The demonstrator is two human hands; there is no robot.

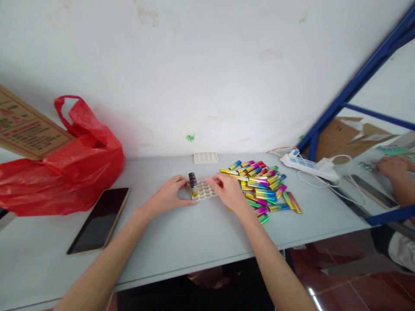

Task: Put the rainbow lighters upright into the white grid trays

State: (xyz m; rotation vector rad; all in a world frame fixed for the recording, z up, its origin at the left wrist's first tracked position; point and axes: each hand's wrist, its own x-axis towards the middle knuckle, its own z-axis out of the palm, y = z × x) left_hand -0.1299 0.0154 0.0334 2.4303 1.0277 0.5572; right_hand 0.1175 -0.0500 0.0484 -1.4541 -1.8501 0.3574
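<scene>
A white tray with round holes [205, 190] lies on the grey table between my hands. Several lighters with black tops [193, 183] stand upright in its left end. My left hand [171, 196] is at that end, thumb and fingers apart around the tray's left edge. Over the tray's right part is my right hand [227, 190], its fingers bent together; whether anything is between them is too small to tell. Shiny multicoloured lighter-sized pieces [261, 190] lie in a loose pile just right of my right hand.
A second white holed tray [205, 158] lies by the wall. At left are a red plastic bag [94, 147], a cardboard box [29, 125] and a tablet [100, 220]. A power strip [308, 167] with cables and a blue frame [356, 77] stand right; beyond, another person's hand [394, 166].
</scene>
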